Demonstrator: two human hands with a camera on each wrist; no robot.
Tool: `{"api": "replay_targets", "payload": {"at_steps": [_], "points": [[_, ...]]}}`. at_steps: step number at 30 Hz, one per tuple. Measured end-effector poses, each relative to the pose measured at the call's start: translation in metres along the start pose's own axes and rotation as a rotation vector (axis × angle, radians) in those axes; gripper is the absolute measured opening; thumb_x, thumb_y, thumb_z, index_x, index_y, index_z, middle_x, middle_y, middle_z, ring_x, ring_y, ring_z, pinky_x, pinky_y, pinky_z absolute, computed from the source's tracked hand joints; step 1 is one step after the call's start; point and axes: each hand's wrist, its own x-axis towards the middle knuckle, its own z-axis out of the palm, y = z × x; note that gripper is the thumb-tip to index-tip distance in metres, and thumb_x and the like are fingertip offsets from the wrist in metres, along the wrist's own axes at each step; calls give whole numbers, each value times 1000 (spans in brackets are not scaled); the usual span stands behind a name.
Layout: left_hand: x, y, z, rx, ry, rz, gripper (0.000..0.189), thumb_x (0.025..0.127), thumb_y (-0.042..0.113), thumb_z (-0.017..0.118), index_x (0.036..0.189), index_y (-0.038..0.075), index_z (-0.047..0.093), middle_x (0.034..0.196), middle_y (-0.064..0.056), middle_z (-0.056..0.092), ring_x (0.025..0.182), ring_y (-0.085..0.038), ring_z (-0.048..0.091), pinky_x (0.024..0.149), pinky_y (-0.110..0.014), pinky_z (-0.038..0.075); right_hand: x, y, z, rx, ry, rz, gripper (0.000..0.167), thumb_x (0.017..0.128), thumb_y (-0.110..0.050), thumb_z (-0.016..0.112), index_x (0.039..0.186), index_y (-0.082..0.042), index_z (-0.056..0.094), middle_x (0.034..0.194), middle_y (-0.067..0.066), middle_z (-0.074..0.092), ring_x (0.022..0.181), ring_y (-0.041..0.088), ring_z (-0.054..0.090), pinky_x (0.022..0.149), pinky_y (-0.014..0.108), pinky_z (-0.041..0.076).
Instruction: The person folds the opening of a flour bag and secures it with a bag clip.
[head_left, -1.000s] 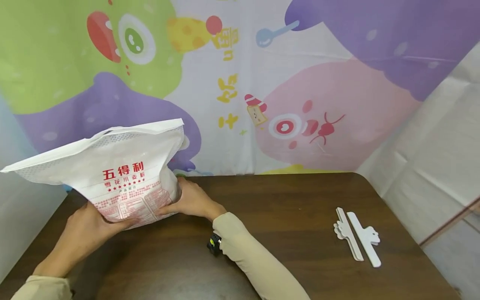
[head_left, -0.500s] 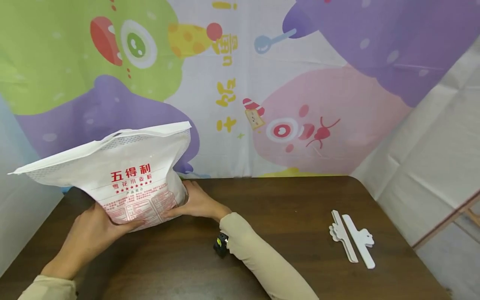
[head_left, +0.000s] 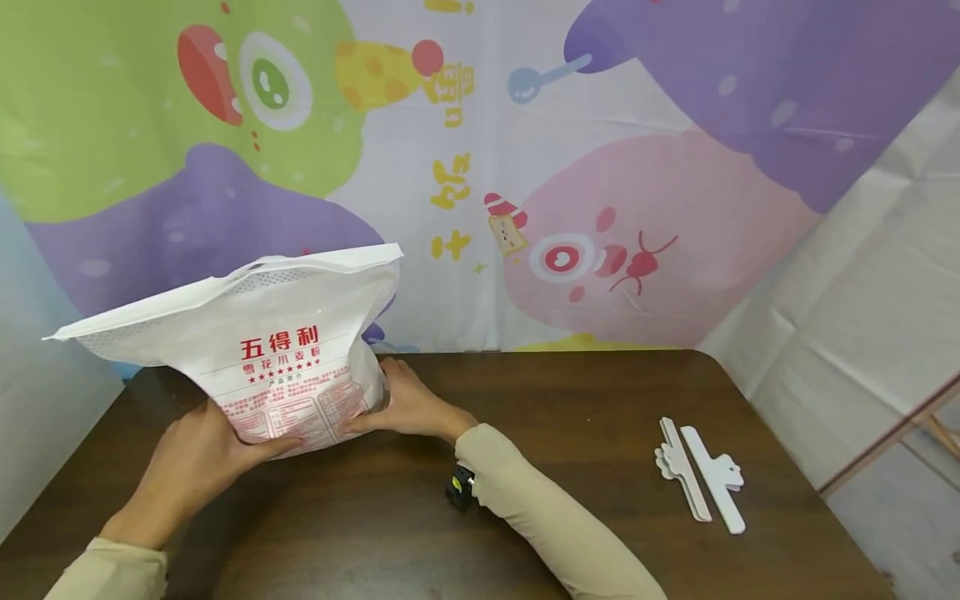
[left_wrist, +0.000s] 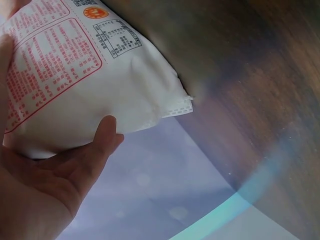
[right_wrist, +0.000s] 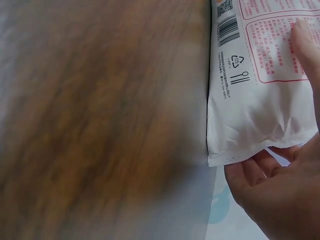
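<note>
A white flour bag (head_left: 300,367) with red print is held upright between both hands on the left of the head view, its wide top edge spread out. On its near left side my left hand (head_left: 187,458) grips the lower part, thumb across the front. My right hand (head_left: 412,404) grips the lower right side, the thumb on the front and the other fingers partly hidden behind. In the left wrist view, fingertips of the left hand (left_wrist: 60,180) reach around the bag's side. The right wrist view has the right hand (right_wrist: 280,185) cupping the bag's other side, near a bottom corner.
Two white bag clips, a left one (head_left: 684,471) and a right one (head_left: 716,483), lie side by side on the right of the brown wooden table (head_left: 540,467). A cartoon-printed cloth (head_left: 480,317) hangs behind the table's far edge.
The flour bag has moved to the right with both hands still gripping it. The head view has shifted slightly; the clips lie as before.
</note>
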Motion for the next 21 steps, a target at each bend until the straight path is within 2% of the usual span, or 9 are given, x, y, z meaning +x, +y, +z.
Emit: {"api": "replay_targets", "payload": {"at_steps": [6,12,21], "points": [[3,5,0,11,-37,-16,85,62,60,88,116,7,50,68,-5,63,55,-27,61,45,-48,44,-8,-2,-4,-29,1,38,95,72,-49,87,144,-11,37,128,-1,45,117,11,41,101,34,42],[5,13,3,42,-28,-1,80,63,61,87,111,6,52,66,-6,61,53,-28,60,44,-48,44,-12,-2,-13,-60,9,41,98,69,-51,89,141,-7,38,126,3,45,116,14,42,99,33,43],[2,24,8,11,-66,-9,80,65,63,85,114,9,53,77,-9,66,61,-32,65,50,-51,48,-27,4,-15,-60,11,49,96,71,-51,87,140,-6,38,124,2,45,114,13,42,95,31,45]]}}
